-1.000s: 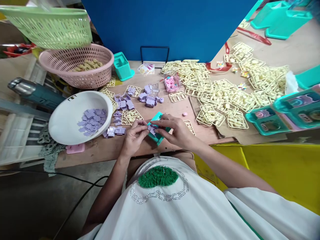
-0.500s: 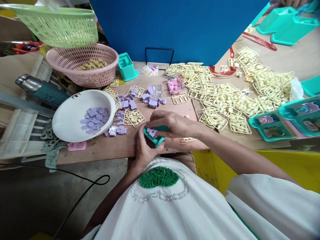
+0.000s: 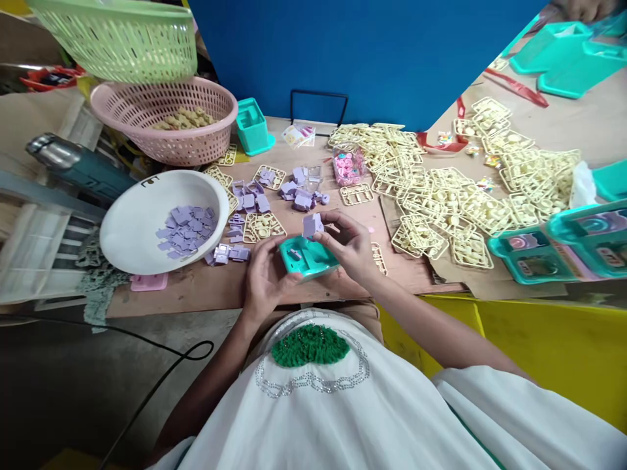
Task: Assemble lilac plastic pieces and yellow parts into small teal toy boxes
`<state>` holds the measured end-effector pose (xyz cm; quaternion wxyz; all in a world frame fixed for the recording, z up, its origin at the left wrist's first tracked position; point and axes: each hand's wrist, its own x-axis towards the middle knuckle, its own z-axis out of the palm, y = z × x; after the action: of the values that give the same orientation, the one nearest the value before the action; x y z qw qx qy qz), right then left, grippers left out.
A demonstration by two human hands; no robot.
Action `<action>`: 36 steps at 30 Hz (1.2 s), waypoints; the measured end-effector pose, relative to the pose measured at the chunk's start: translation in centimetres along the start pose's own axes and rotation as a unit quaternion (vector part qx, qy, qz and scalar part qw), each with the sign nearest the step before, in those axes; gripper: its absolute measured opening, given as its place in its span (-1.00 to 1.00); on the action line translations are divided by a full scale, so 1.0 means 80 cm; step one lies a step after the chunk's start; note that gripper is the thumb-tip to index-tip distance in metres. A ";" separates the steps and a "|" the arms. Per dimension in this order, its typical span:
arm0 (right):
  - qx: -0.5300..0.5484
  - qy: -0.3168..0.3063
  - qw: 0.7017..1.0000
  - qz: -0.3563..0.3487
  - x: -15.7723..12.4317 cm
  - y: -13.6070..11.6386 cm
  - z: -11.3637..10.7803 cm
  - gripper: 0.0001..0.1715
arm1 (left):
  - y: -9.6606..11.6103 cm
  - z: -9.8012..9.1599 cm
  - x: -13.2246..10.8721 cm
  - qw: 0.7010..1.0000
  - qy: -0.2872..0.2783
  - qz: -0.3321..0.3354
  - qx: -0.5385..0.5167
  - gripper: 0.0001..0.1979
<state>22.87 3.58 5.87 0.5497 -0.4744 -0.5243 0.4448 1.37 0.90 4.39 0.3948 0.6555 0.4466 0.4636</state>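
My left hand is closed around one end of a teal plastic case, tilted up at the table's front edge. A small purple piece shows in a recess at the case's left end. Just above the case, my right hand pinches a lilac plastic part between thumb and fingers. Beyond my hands lie loose lilac parts and a cream sprue frame. More lilac pieces rest left of my left hand.
A white bowl of flat lilac pieces stands at left, below pink and green baskets. Cream sprues are heaped at right, near teal cases. A blue panel rises behind. A clear box holds pink pieces.
The teal case has turned from steeply tilted to flatter, its recessed side now facing up. My right hand has moved right and holds the lilac part up above it.
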 end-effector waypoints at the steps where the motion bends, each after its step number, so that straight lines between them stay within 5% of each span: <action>1: -0.018 0.015 1.000 -0.020 -0.005 -0.002 0.004 -0.46 | 0.007 -0.002 0.001 0.999 0.035 0.007 0.023 -0.51; 4: -0.097 0.042 0.991 -0.084 -0.019 -0.011 0.014 -0.58 | 0.030 -0.011 0.011 0.987 0.047 0.047 0.147 -0.79; 9: -0.205 0.037 0.959 -0.192 -0.026 -0.014 0.021 -0.69 | 0.044 -0.021 0.039 0.961 -0.028 0.113 0.251 -0.87; 21: -0.227 0.048 0.958 -0.170 -0.026 0.002 0.023 -0.68 | 0.031 -0.042 0.077 0.969 -0.190 0.121 0.105 -0.88; 32: -0.224 0.073 0.959 -0.157 -0.027 0.004 0.028 -0.69 | 0.023 -0.050 0.092 0.964 -0.243 0.096 0.056 -0.83; 36: -0.225 0.080 0.957 -0.162 -0.027 0.005 0.030 -0.71 | 0.023 -0.044 0.081 0.976 -0.190 0.083 0.071 -0.80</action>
<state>20.35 1.63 5.11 0.5334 -0.5291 -0.6348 0.1806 -0.52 6.91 8.67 0.3846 0.7928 0.3397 0.3290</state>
